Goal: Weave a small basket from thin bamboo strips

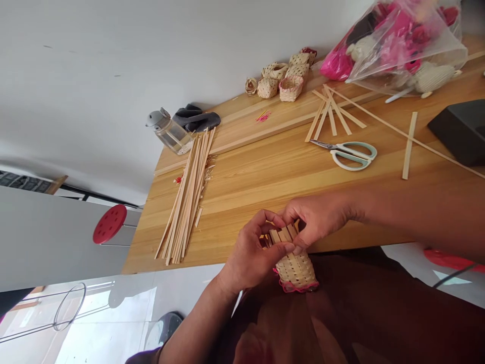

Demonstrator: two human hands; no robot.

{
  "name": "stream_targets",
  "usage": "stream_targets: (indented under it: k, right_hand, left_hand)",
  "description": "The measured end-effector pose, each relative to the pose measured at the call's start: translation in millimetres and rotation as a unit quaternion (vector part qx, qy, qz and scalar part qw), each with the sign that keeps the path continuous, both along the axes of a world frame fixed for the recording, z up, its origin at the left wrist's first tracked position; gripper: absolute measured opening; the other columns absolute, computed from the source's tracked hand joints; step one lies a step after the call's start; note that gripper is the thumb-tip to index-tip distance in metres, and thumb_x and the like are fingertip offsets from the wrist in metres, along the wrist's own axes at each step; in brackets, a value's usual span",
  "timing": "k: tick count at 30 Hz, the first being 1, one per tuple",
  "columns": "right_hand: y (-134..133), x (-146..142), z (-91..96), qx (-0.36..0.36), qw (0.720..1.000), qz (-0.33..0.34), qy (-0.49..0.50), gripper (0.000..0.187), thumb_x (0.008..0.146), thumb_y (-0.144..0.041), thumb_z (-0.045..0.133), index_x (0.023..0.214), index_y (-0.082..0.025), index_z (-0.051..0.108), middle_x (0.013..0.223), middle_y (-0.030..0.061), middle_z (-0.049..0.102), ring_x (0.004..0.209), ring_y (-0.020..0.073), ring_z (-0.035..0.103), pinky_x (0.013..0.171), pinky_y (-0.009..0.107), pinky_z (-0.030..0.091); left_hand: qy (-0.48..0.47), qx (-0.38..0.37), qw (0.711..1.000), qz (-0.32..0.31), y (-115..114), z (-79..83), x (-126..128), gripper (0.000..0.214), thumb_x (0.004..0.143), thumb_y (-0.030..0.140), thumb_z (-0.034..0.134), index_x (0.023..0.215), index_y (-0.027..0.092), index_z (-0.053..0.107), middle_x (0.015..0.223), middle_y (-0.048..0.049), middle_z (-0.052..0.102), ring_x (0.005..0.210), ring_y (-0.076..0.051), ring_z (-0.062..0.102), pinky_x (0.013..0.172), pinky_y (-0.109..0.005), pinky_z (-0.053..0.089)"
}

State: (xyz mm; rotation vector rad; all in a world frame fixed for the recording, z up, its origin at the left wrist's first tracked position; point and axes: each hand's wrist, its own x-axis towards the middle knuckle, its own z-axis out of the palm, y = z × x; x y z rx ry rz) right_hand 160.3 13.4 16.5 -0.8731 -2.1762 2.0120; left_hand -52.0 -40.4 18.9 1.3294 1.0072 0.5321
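Tabletop: bag holding pink items; hands gripping basket.

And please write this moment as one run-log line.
left hand: holding woven basket | right hand: on its strip ends | scissors: on table | strip bundle: on table

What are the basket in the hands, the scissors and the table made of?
The basket looks like bamboo or thin wood, pale and dull: flat strips cross over and under. The scissors have shiny grey blades, likely metal, and smooth white and green handles, probably plastic. The table seems wooden with a slight sheen, showing grain lines, though it could be a printed surface.
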Motion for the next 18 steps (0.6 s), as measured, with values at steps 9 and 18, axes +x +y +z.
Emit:
stream_targets:
  k: [9, 18]
  right_hand:
    - [-7.7, 7.7, -7.9, -0.026, 0.999, -0.014, 0.041, 0.027, 0.076, -0.037, 0.078, 0.09, -0.013, 0.074, 0.076, -0.0011, 0.066, 0.073, 0.0149, 0.057, 0.069, 0.028, 0.046]
    - [-6.5, 19.7, -7.7, 0.006, 0.996, -0.045, 0.077, 0.03, 0.084, -0.044, 0.076, 0.098, -0.017, 0.077, 0.097, 0.0038, 0.071, 0.092, 0.0207, 0.065, 0.082, 0.033, 0.051]
  left_hand:
    - [0.021, 0.033, 0.999, -0.004, -2.0, -4.0, 9.0, 0.033, 0.079, 0.022, 0.078, 0.104, 0.019, 0.057, 0.089, -0.0007, 0.066, 0.064, -0.008, 0.051, 0.056, -0.021, 0.039]
    - [-0.034, 0.08, 0.996, 0.004, 12.0, 8.3, -5.7, 0.036, 0.095, 0.033, 0.066, 0.129, 0.021, 0.062, 0.123, -0.0099, 0.068, 0.103, -0.018, 0.064, 0.084, -0.029, 0.055]
